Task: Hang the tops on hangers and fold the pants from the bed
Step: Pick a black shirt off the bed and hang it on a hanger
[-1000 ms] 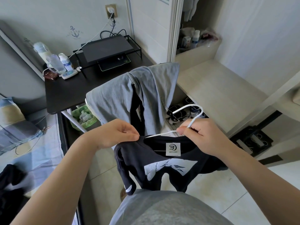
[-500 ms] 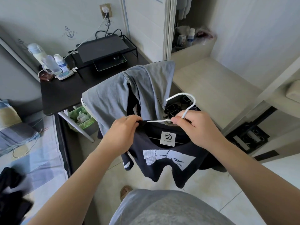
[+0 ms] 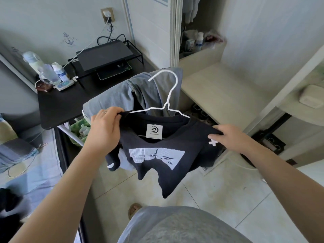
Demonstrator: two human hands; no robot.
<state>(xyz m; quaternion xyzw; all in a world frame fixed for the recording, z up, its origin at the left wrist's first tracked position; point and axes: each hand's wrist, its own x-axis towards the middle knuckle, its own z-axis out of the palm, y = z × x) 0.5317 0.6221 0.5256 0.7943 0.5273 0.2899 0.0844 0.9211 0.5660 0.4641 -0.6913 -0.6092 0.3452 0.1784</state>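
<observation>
Left hand pinches one shoulder of black top, right hand pinches other shoulder; I judge this spreads cloth over white hanger, between both grips.

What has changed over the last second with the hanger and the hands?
The right hand let go of the white wire hanger and moved out to the right, where its fingers now pinch the black T-shirt at the shoulder. The hanger sits inside the collar, hook up. The left hand still grips the other shoulder; the grey garment stays draped behind.
</observation>
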